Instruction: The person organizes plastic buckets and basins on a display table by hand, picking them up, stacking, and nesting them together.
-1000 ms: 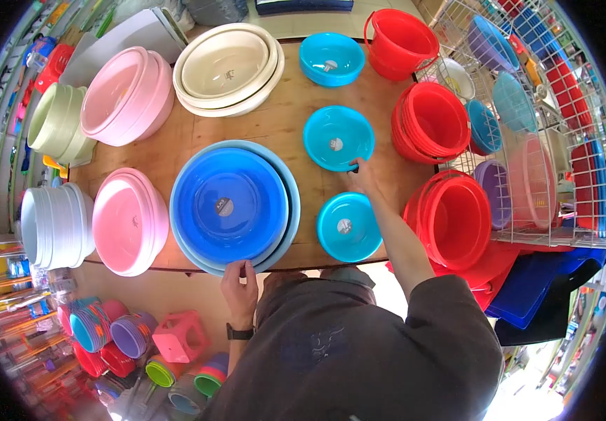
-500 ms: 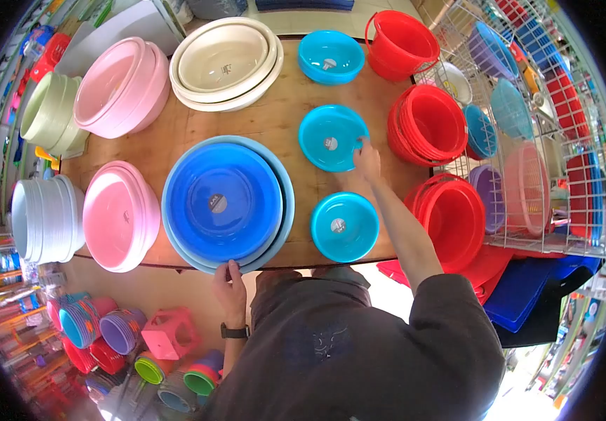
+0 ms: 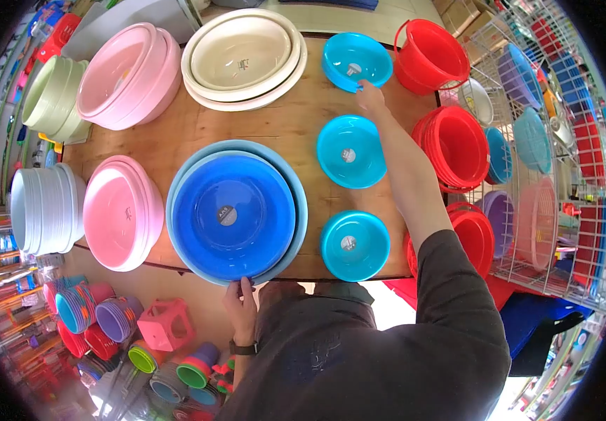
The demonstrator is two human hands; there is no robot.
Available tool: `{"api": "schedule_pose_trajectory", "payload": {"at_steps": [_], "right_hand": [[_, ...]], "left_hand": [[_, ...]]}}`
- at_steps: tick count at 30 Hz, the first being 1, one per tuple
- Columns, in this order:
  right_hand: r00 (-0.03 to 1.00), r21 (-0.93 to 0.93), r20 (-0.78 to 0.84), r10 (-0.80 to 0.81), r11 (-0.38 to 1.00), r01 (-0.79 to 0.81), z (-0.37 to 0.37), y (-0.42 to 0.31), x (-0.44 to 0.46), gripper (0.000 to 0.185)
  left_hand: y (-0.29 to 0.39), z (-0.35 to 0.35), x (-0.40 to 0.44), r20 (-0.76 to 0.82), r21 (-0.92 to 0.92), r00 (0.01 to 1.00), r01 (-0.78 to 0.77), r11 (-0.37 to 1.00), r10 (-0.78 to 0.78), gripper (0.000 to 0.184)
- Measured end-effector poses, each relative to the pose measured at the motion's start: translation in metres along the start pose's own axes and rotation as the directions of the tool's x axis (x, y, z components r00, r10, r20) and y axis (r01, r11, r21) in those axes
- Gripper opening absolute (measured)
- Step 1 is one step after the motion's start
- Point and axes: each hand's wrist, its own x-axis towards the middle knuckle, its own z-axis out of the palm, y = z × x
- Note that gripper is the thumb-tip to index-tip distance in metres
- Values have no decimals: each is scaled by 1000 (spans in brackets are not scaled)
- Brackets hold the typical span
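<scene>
My left hand (image 3: 240, 309), with a dark wristband, pinches the front edge of the nested basins: a deep blue basin (image 3: 236, 196) inside a larger light-blue basin (image 3: 298, 203). Which of the two rims it grips, I cannot tell. My right hand (image 3: 371, 99) reaches across the table, its fingers closed on the near rim of the far turquoise basin (image 3: 338, 59). That basin stands on the wood. Nearer to me in the same column are a middle turquoise basin (image 3: 352, 151) and a front turquoise basin (image 3: 355, 245), both untouched.
Cream basins (image 3: 243, 56), pink basins (image 3: 117, 210) and white basins (image 3: 43, 210) stand on the wooden table (image 3: 247, 130). To the right are red buckets (image 3: 433, 56) and a wire rack (image 3: 527, 231). Buckets and a pink stool (image 3: 166, 324) sit on the floor at lower left.
My right hand has moved from the middle turquoise basin to the far one. My left hand stays at the front edge of the blue basins. The view has shifted slightly.
</scene>
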Motion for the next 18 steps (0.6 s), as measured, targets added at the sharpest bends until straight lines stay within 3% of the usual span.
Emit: {"api": "schedule_pose_trajectory", "payload": {"at_steps": [4,7,10,13,18], "right_hand": [[980,110,-52,194,976,-188,25,8,21,46],[984,187,-4,178,967,-174,46,27,34,44],[990,107,-60,129,987,-122,42,32,44,39],[963,-3,-231,141,989,-145,28,16,37,37],[961,-5,-233,150,988,-155,-4,-12,27,39]], "left_hand": [[0,-6,-3,82,75,995,45,996,-51,29],[-3,-2,-2,10,67,1000,5,998,-6,28],[9,-2,0,33,98,999,32,995,-35,27],[15,0,-2,-2,57,999,46,997,-46,27],[20,0,-2,29,61,998,59,996,-61,28]]}}
